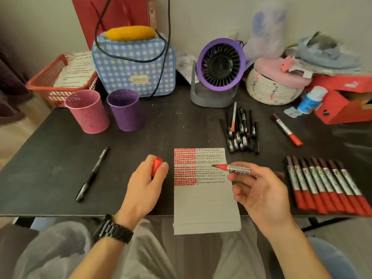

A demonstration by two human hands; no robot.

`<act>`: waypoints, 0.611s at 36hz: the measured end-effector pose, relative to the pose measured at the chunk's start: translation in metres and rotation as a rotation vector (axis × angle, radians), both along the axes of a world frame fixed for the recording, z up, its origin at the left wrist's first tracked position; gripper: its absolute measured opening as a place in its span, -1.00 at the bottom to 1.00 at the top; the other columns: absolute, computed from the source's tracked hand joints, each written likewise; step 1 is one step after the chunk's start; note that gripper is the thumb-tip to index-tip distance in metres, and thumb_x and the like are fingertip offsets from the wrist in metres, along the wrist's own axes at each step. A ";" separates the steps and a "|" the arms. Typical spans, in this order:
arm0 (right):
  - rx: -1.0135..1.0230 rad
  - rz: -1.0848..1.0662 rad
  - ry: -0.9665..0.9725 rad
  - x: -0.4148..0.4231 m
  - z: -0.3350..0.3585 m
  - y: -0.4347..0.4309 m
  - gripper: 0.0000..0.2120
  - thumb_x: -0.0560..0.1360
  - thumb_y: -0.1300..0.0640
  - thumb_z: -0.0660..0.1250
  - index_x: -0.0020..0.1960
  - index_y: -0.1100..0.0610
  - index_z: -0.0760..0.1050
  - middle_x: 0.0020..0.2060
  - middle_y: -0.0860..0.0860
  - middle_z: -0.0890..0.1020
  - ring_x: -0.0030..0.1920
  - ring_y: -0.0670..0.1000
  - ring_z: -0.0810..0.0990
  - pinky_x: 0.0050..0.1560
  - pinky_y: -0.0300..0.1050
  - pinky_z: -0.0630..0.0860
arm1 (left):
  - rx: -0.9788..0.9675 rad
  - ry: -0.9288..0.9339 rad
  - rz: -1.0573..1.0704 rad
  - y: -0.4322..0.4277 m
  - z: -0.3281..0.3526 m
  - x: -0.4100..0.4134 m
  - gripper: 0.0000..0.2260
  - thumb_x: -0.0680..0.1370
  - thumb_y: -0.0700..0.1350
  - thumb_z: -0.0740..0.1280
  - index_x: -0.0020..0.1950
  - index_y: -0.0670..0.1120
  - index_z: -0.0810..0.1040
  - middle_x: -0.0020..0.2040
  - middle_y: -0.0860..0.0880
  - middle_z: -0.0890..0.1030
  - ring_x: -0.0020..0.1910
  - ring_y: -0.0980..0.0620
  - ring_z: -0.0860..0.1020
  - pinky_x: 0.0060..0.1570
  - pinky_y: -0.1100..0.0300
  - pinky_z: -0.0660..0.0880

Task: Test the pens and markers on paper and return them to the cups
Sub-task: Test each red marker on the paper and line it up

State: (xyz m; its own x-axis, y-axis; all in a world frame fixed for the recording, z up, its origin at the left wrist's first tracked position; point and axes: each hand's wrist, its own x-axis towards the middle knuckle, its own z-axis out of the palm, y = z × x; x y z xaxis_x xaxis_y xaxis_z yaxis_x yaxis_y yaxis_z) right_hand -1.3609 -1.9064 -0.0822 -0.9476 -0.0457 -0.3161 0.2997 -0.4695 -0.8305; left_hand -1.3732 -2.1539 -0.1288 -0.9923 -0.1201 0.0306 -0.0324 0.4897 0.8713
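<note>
Marker point(235, 169): uncapped, with its long axis nearly level from right to left. The red tip points toward the left hand, over the written rows. Whether the tip touches the sheet is hard to tell.
Right hand point(261, 190): palm up, pinching the marker barrel between thumb and forefinger, with the other fingers loosely spread.
Left hand point(145, 184): curled round a red cap point(156, 166), on the worktop point(161, 127).
Paper point(205, 198): between the two hands, its near end hanging over the worktop edge.
Cups: pink cup point(87, 111) and purple cup point(125, 109), upright, beyond the left hand and well apart from it.
Others: a row of red markers point(326, 186) lies just right of the right hand. Black pens point(241, 131) are piled beyond it. One black pen point(92, 174) lies left of the left hand.
</note>
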 end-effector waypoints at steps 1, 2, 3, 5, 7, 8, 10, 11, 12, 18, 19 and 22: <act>0.010 0.003 0.007 0.003 0.002 0.001 -0.68 0.40 -0.02 0.32 -0.07 0.16 0.72 -0.22 0.21 0.67 -0.41 0.03 0.53 -0.44 -0.18 0.48 | 0.009 -0.001 -0.012 0.001 0.003 0.003 -0.74 0.67 0.11 0.17 -0.10 -0.03 0.43 -0.17 -0.04 0.56 -0.19 0.00 0.50 -0.15 0.03 0.42; 0.023 -0.008 0.014 0.006 0.004 0.002 -0.71 0.39 -0.01 0.32 -0.08 0.16 0.71 -0.22 0.22 0.67 -0.42 0.03 0.53 -0.45 -0.18 0.48 | 0.010 0.001 -0.034 0.002 0.006 0.007 -0.74 0.67 0.12 0.16 -0.10 -0.01 0.44 -0.19 -0.02 0.55 -0.20 0.01 0.49 -0.16 0.04 0.41; 0.040 -0.030 0.019 0.009 0.006 0.004 -0.75 0.42 0.01 0.33 -0.09 0.15 0.69 -0.23 0.22 0.68 -0.43 0.02 0.52 -0.46 -0.19 0.47 | 0.012 0.005 -0.069 0.005 0.009 0.010 -0.72 0.66 0.15 0.14 -0.08 0.01 0.47 -0.18 0.00 0.57 -0.18 0.01 0.51 -0.15 0.04 0.42; 0.091 -0.089 0.028 0.014 0.007 0.007 -0.84 0.53 0.09 0.31 -0.08 0.14 0.63 -0.25 0.23 0.69 -0.46 0.01 0.51 -0.49 -0.20 0.46 | 0.019 0.017 -0.167 0.011 0.015 0.017 -0.69 0.62 0.24 0.12 0.00 0.07 0.53 -0.12 0.05 0.62 -0.14 0.03 0.56 -0.14 0.10 0.47; 0.140 -0.141 0.046 0.020 0.007 0.010 -0.80 0.61 0.09 0.28 -0.11 0.12 0.62 -0.29 0.22 0.69 -0.48 -0.01 0.51 -0.50 -0.22 0.45 | -0.017 0.041 -0.265 0.018 0.018 0.023 -0.71 0.61 0.25 0.12 0.15 0.18 0.53 -0.08 0.14 0.63 -0.13 0.10 0.58 -0.20 0.28 0.45; 0.167 -0.162 0.057 0.023 0.008 0.011 -0.77 0.61 0.07 0.29 -0.15 0.10 0.64 -0.30 0.21 0.69 -0.48 -0.03 0.51 -0.50 -0.23 0.45 | -0.042 0.055 -0.305 0.021 0.018 0.026 -0.73 0.62 0.23 0.13 0.22 0.22 0.50 -0.08 0.19 0.62 -0.13 0.16 0.59 -0.20 0.37 0.43; 0.210 -0.192 0.089 0.029 0.009 0.011 -0.73 0.60 0.03 0.33 -0.21 0.07 0.68 -0.34 0.17 0.67 -0.47 -0.05 0.51 -0.50 -0.25 0.44 | -0.081 0.080 -0.356 0.026 0.019 0.032 -0.76 0.64 0.19 0.18 0.30 0.26 0.40 -0.08 0.24 0.64 -0.13 0.21 0.60 -0.19 0.43 0.40; 0.221 -0.203 0.106 0.033 0.010 0.010 -0.74 0.57 0.00 0.36 -0.22 0.07 0.69 -0.37 0.14 0.66 -0.46 -0.06 0.51 -0.49 -0.25 0.43 | -0.086 0.090 -0.365 0.028 0.020 0.033 -0.79 0.64 0.17 0.20 0.28 0.26 0.37 -0.07 0.24 0.65 -0.14 0.19 0.61 -0.20 0.42 0.41; 0.227 -0.212 0.122 0.036 0.011 0.010 -0.76 0.53 -0.03 0.39 -0.22 0.06 0.69 -0.38 0.12 0.64 -0.46 -0.06 0.51 -0.49 -0.25 0.43 | -0.082 0.101 -0.365 0.030 0.021 0.034 -0.81 0.63 0.16 0.23 0.23 0.26 0.36 -0.06 0.23 0.65 -0.16 0.16 0.61 -0.21 0.40 0.41; 0.210 -0.244 0.180 0.047 0.009 0.005 -0.74 0.36 -0.13 0.43 -0.23 0.07 0.69 -0.41 0.10 0.62 -0.48 -0.05 0.50 -0.51 -0.24 0.41 | -0.096 0.170 -0.368 0.036 0.024 0.035 -0.85 0.61 0.08 0.34 0.17 0.23 0.51 0.08 0.27 0.60 -0.05 0.10 0.57 -0.15 0.35 0.44; 0.217 -0.245 0.182 0.047 0.007 0.003 -0.75 0.38 -0.12 0.43 -0.23 0.06 0.69 -0.41 0.10 0.62 -0.48 -0.04 0.50 -0.51 -0.23 0.42 | -0.104 0.173 -0.373 0.037 0.024 0.035 -0.84 0.61 0.06 0.35 0.19 0.22 0.53 0.10 0.28 0.60 -0.03 0.09 0.58 -0.14 0.35 0.45; 0.240 -0.249 0.186 0.048 0.001 0.000 -0.79 0.49 -0.06 0.47 -0.22 0.05 0.69 -0.41 0.10 0.63 -0.48 -0.04 0.50 -0.51 -0.23 0.42 | -0.108 0.177 -0.397 0.040 0.023 0.035 -0.79 0.61 0.05 0.34 0.24 0.21 0.56 0.14 0.26 0.61 0.02 0.05 0.58 -0.13 0.29 0.49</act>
